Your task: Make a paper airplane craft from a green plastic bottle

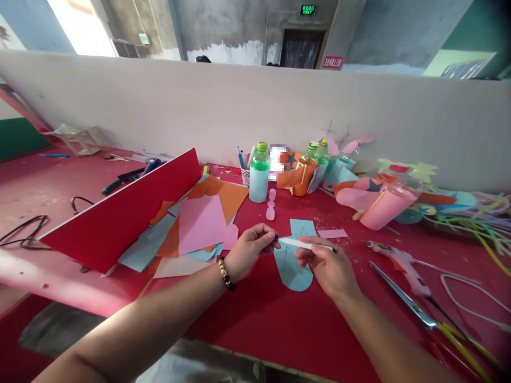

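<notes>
Because the light-blue paper cutout (296, 275) lies below and between the left grip (253, 247) and the right grip (329, 266), the white pen (295, 243) pinched in the right could slip and mark it; the dark cap-like piece (275, 238) pinched in the left could drop. Paper sheets (202, 226) crowd the left grip; scissors (430, 321) and a glue gun (404, 264) flank the right.
</notes>
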`<state>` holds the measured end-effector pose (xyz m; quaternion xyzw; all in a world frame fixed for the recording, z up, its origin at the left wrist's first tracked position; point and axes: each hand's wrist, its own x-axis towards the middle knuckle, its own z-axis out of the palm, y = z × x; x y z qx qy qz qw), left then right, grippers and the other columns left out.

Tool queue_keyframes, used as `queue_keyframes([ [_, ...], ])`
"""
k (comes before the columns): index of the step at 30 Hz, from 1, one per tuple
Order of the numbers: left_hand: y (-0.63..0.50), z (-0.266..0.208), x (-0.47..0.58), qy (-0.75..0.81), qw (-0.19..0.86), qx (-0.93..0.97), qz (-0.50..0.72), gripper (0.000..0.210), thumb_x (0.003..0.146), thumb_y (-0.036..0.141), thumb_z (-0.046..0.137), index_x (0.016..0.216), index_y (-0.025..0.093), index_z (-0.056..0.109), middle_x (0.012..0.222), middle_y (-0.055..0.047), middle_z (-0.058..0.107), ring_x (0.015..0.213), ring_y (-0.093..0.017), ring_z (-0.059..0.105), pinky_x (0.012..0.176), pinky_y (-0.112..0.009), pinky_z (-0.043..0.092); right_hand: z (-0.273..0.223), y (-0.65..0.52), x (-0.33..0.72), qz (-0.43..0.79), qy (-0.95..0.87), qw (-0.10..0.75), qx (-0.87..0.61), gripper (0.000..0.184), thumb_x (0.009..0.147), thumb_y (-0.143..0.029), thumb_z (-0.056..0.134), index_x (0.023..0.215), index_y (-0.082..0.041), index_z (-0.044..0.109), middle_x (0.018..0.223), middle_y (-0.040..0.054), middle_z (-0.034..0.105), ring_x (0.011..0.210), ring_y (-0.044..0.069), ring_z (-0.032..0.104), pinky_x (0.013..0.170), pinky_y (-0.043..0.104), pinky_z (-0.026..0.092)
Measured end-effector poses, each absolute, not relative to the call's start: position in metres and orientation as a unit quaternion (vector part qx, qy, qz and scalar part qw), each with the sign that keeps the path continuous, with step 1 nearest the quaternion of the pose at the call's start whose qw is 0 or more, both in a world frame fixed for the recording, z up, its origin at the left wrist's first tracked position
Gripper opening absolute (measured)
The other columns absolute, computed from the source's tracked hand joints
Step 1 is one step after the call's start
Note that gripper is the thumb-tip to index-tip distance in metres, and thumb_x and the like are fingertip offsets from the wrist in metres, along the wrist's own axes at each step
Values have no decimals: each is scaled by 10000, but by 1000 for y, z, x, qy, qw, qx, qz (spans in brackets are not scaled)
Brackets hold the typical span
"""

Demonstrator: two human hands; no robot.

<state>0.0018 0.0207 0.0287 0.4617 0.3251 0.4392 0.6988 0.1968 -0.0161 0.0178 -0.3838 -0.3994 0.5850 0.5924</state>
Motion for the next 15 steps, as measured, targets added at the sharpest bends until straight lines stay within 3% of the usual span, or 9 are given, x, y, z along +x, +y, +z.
queue_keyframes([
  [11, 13, 22, 7, 296, 722, 460, 424, 297, 747, 366, 763, 819, 142, 581, 697, -29, 667, 614, -93, 559, 615, -216, 414, 22, -22, 196, 595, -454, 547, -375, 203, 793, -323, 674, 946, -198, 719, 720, 52, 728, 599, 173, 637, 583, 305, 486],
  [15, 16, 20, 4, 266, 755, 432, 416, 271, 755, 333, 763, 823, 138, 587, 716, -34, 673, 618, -92, 575, 619, -212, 424, 28, -25, 201, 677, -455, 514, -266, 431, 826, -526, 580, 1107, -216, 685, 942, 109, 743, 803, 250, 688, 740, 396, 505],
])
